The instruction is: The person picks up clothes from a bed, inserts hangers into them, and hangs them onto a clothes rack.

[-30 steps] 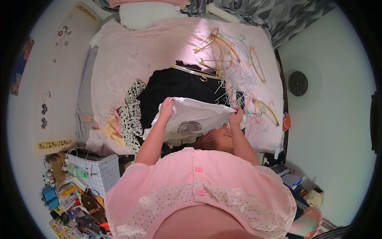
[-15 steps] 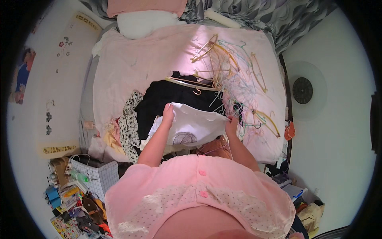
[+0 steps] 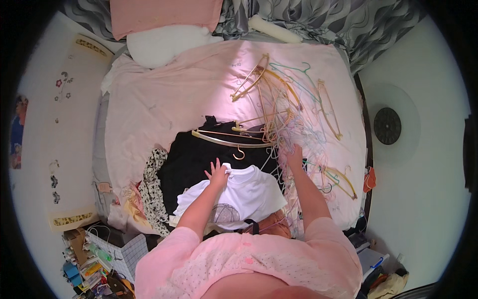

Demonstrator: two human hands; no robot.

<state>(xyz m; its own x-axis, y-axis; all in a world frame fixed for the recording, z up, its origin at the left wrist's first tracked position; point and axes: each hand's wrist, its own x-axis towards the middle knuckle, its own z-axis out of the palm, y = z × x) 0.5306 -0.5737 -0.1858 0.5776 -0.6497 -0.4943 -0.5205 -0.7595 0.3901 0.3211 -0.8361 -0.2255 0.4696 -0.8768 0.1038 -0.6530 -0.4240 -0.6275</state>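
- At far left I register the grid-patterned box [image 3: 133,256], near the lower left corner of the bed.
- The pink bedspread [image 3: 142,107] lies mostly flat from its left edge to the clothes pile, leaving broad lateral room; the white pillow [image 3: 169,44] bounds it at the top.
- The black-and-white spotted cloth [image 3: 152,192] forms the pile's left edge, adjoining the black garment [image 3: 180,159].
- I have the left hand [image 3: 217,177] at the neck edge of the white shirt, its fingers fanned apart; the thumb side meets the fabric.
- The white shirt [image 3: 254,188] lies over the black garment, between the two forearms, sleeves out to both sides, grey print toward the wearer.
- A gold hanger [image 3: 234,143] spans the black garment just above the shirt, hook pointing toward the wearer.
- I have the right hand [image 3: 296,155] at the lower left part of the hanger tangle [image 3: 285,123]; I cannot tell whether its fingers are closed on one.
- The tangle limits sideways movement there. Bedspread shows between its outer hangers and the right edge, where an orange item [image 3: 369,179] hangs.
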